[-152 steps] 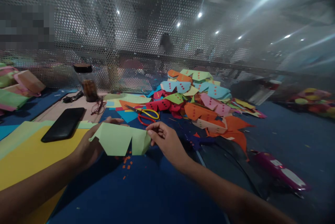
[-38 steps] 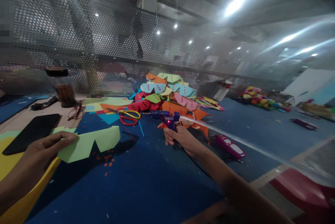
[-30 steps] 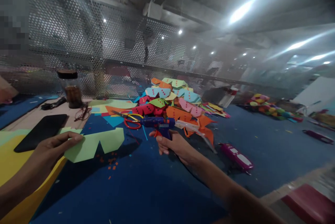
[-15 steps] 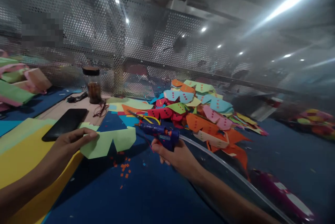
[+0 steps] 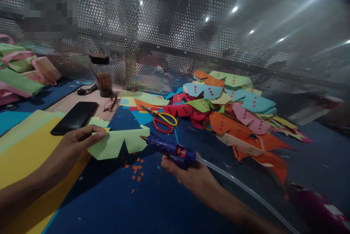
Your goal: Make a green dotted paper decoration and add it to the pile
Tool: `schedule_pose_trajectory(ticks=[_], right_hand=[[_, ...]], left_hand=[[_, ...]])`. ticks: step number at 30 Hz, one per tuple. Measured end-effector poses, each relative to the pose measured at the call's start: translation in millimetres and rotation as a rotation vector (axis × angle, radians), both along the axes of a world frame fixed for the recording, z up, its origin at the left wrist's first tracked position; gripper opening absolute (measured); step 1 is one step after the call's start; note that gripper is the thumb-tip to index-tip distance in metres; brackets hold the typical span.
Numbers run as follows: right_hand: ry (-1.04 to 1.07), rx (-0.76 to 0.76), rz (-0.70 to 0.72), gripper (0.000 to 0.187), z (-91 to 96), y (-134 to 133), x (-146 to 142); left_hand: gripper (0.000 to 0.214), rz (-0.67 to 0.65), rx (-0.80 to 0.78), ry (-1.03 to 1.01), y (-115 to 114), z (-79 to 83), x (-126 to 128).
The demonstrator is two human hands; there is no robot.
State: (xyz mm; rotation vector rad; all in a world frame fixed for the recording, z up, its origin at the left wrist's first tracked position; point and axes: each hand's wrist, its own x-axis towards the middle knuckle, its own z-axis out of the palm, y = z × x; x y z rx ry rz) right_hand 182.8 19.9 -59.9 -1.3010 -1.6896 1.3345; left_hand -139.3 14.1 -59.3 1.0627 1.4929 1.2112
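My left hand (image 5: 73, 145) pinches the left end of a folded light green paper piece (image 5: 120, 144) and holds it just above the blue table (image 5: 153, 204). My right hand (image 5: 191, 177) grips a blue glue gun (image 5: 171, 149) with a clear glue stick trailing out behind it. The gun's nozzle points left and nearly touches the right edge of the green paper.
A heap of coloured folded paper pieces (image 5: 229, 110) lies behind. Red and yellow scissors (image 5: 162, 121), a black phone (image 5: 74, 117), glasses (image 5: 111, 103) and a jar (image 5: 102, 75) sit at the left-centre. Yellow sheets (image 5: 24, 153) lie left. Orange paper bits (image 5: 136, 170) dot the table.
My right hand let go of the green paper, fetched the glue gun from the right and brought its nozzle up to the paper. My left hand kept hold of the paper.
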Motion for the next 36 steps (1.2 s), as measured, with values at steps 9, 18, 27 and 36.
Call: schedule_pose_trajectory(ticks=[9, 18, 27, 36], right_hand=[[-0.097, 0.102, 0.054, 0.031, 0.1, 0, 2], [-0.074, 0.156, 0.138, 0.025, 3.0, 0, 3], [-0.173, 0.234, 0.088, 0.029, 16.3, -5, -5], [-0.186, 0.236, 0.110, 0.034, 32.0, -7, -10]], left_hand=[[0.036, 0.104, 0.063, -0.088, 6, 2.0, -7], [0.034, 0.140, 0.072, -0.107, 6, 3.3, -6], [0.037, 0.007, 0.021, -0.019, 0, 3.7, 0], [0.034, -0.002, 0.014, -0.020, -2, 7.1, 4]])
